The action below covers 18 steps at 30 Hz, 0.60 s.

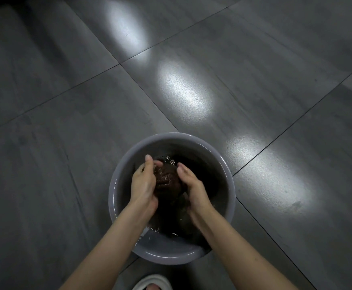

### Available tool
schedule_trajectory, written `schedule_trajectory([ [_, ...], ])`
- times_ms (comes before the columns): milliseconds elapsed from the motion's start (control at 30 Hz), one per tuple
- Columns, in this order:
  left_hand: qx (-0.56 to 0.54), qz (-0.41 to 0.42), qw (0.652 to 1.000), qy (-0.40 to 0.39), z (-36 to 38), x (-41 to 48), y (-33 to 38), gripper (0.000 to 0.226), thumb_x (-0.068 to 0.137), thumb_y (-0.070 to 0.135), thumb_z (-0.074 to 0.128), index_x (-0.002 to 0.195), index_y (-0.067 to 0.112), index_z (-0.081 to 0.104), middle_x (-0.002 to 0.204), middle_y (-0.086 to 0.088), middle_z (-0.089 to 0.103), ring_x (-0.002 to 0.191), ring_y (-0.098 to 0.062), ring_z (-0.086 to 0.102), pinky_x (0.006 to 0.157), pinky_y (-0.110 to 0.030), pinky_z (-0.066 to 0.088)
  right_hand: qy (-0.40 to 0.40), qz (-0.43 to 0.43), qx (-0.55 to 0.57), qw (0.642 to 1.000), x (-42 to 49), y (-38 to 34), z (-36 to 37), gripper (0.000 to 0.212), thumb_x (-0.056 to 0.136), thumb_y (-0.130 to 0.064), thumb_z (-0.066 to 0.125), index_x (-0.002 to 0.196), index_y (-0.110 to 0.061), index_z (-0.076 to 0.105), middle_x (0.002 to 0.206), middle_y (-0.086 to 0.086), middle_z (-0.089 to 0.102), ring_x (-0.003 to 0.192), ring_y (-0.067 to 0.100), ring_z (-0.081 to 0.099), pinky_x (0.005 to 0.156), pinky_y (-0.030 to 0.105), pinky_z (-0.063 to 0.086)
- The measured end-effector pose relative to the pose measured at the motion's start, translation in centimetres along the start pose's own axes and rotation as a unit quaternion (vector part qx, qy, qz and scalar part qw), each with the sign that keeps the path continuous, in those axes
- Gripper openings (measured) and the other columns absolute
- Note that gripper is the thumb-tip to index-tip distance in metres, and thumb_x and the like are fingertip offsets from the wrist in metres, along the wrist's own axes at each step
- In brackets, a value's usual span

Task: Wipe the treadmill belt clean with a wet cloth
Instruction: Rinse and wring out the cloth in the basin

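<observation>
The cloth (166, 178) is a dark brown bundle, bunched into a ball and held between the 2 hands just over the water (169, 159) in a grey basin (220, 164). Its surface shines, so it looks soaked. The left hand (143, 185) grips it from the left side, with the fingers curled around the bundle and the thumb up at the top. The right hand (192, 188) cups it from the right side, the palm pressed against the cloth; its fingers go behind the bundle and I cannot see them well.

The basin stands on a dark tiled floor (76, 105), with bright patches of reflected light on the tiles. The tip of a white slipper (150, 280) shows at the bottom edge, near the basin. The treadmill belt is not in view.

I judge that the step in hand is the wetting and squeezing of the cloth, so the wiping itself is not yet begun. The next move calls for a firm wring with both hands, so that the cloth is damp and not dripping, and then for carrying it to the belt.
</observation>
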<state>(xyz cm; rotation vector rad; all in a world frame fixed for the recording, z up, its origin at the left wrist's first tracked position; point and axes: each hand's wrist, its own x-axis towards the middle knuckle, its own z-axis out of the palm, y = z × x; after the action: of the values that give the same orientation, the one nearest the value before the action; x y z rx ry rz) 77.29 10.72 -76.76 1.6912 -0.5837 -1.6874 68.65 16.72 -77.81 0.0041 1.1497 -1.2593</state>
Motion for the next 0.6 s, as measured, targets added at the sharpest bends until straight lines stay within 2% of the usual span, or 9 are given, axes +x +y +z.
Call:
schedule_trajectory([
  [33,0.016,0.026,0.999,-0.012,0.0,-0.2,-0.2,0.027,0.099,0.032,0.045,0.09,0.012,0.062,0.086,-0.008,0.065,0.075,-0.019,0.064,0.061,-0.03,0.052,-0.008,0.024,0.042,0.999,-0.2,-0.5,0.6,0.025,0.089,-0.029,0.056,0.108,-0.02,0.071,0.111,0.012,0.068,0.096,0.022,0.068,0.08,0.035,0.053],
  [100,0.028,0.054,0.998,-0.022,-0.1,-0.6,-0.3,0.019,0.098,0.023,0.047,0.108,0.011,0.059,0.098,-0.007,0.064,0.086,-0.017,0.062,0.069,-0.028,0.051,-0.01,0.053,0.05,0.997,0.0,-1.1,1.1,0.042,0.093,-0.043,0.047,0.077,-0.021,0.079,0.088,0.008,0.074,0.08,0.02,0.072,0.072,0.035,0.053],
  [133,0.028,0.067,0.997,-0.022,-0.2,-0.7,-0.4,0.018,0.098,0.018,0.048,0.111,0.012,0.058,0.1,-0.006,0.062,0.088,-0.016,0.06,0.073,-0.027,0.05,-0.006,0.062,0.042,0.997,0.3,-1.1,1.2,0.045,0.092,-0.049,0.047,0.078,-0.02,0.078,0.087,0.008,0.074,0.08,0.021,0.072,0.07,0.034,0.054],
  [233,0.061,0.141,0.987,-0.038,-0.4,-0.7,-0.6,0.016,0.096,0.013,0.047,0.102,0.02,0.061,0.099,-0.005,0.062,0.093,-0.018,0.06,0.083,-0.029,0.049,0.024,0.055,0.007,0.998,0.4,-0.4,1.9,0.051,0.092,-0.054,0.044,0.105,-0.013,0.071,0.1,0.012,0.072,0.093,0.024,0.069,0.079,0.037,0.055],
  [300,0.06,0.159,0.984,-0.057,-0.3,-0.8,-0.8,0.019,0.095,0.027,0.048,0.095,0.02,0.065,0.102,-0.009,0.066,0.102,-0.025,0.061,0.093,-0.039,0.048,0.055,-0.003,-0.062,0.997,0.6,0.5,2.4,0.046,0.095,-0.05,0.041,0.105,-0.015,0.069,0.099,0.006,0.073,0.093,0.018,0.069,0.088,0.037,0.053],
  [333,0.053,0.159,0.984,-0.058,-0.2,-1.1,-0.9,0.027,0.093,0.037,0.05,0.092,0.016,0.067,0.101,-0.013,0.068,0.101,-0.026,0.063,0.093,-0.042,0.049,0.071,-0.045,-0.102,0.991,0.7,1.1,2.7,0.044,0.095,-0.05,0.042,0.103,-0.017,0.069,0.097,0.002,0.073,0.093,0.015,0.068,0.091,0.037,0.051],
  [433,0.035,0.153,0.987,-0.028,0.3,-1.8,-1.0,0.047,0.094,0.046,0.049,0.086,0.002,0.063,0.087,-0.017,0.069,0.084,-0.022,0.065,0.083,-0.039,0.051,0.111,-0.17,-0.208,0.957,0.3,2.3,3.7,0.034,0.094,-0.047,0.046,0.093,-0.021,0.067,0.088,-0.005,0.071,0.086,0.006,0.066,0.085,0.032,0.051],
  [500,0.038,0.161,0.986,-0.004,0.3,-1.8,-1.0,0.043,0.095,0.044,0.047,0.076,0.007,0.06,0.074,-0.008,0.066,0.072,-0.015,0.063,0.075,-0.033,0.051,0.111,-0.21,-0.24,0.941,0.2,2.8,3.9,0.03,0.094,-0.044,0.048,0.089,-0.021,0.065,0.085,-0.006,0.07,0.081,0.004,0.065,0.08,0.029,0.051],
  [600,0.038,0.158,0.987,0.018,0.2,-1.3,-0.8,0.043,0.096,0.044,0.046,0.068,0.013,0.056,0.063,-0.002,0.06,0.062,-0.01,0.059,0.067,-0.029,0.049,0.115,-0.235,-0.293,0.92,0.6,3.2,3.7,0.035,0.09,-0.052,0.045,0.079,-0.023,0.062,0.077,-0.006,0.068,0.076,0.008,0.064,0.076,0.038,0.052],
])
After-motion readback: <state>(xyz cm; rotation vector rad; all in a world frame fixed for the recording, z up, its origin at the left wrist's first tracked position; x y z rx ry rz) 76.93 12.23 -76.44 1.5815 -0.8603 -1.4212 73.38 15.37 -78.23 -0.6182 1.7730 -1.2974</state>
